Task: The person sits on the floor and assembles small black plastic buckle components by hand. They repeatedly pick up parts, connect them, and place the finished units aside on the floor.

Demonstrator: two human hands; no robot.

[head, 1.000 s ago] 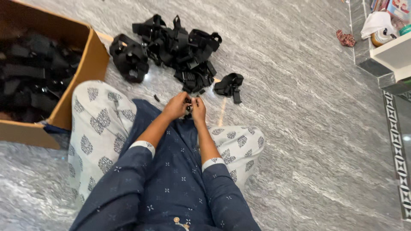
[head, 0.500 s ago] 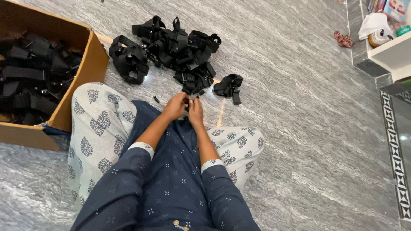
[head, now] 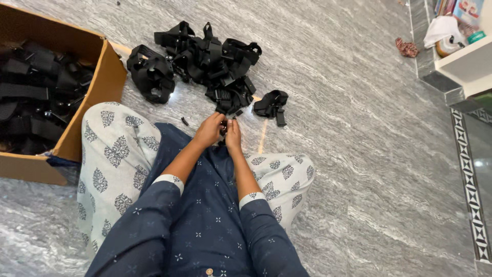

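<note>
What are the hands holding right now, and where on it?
Both hands, left hand and right hand, pinch a small black piece between their fingertips; which part cannot be told.

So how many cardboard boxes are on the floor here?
1: the open cardboard box at far left beside the person's knee, filled with black straps. Others could lie outside the view.

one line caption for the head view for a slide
Left hand and right hand pinch a small black strap piece.

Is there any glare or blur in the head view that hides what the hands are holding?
Head view: sharp overall; a bright glare spot on the polished stone floor beside the black strap pile; the small black part between left hand and right hand is dark, too small to identify.
</note>
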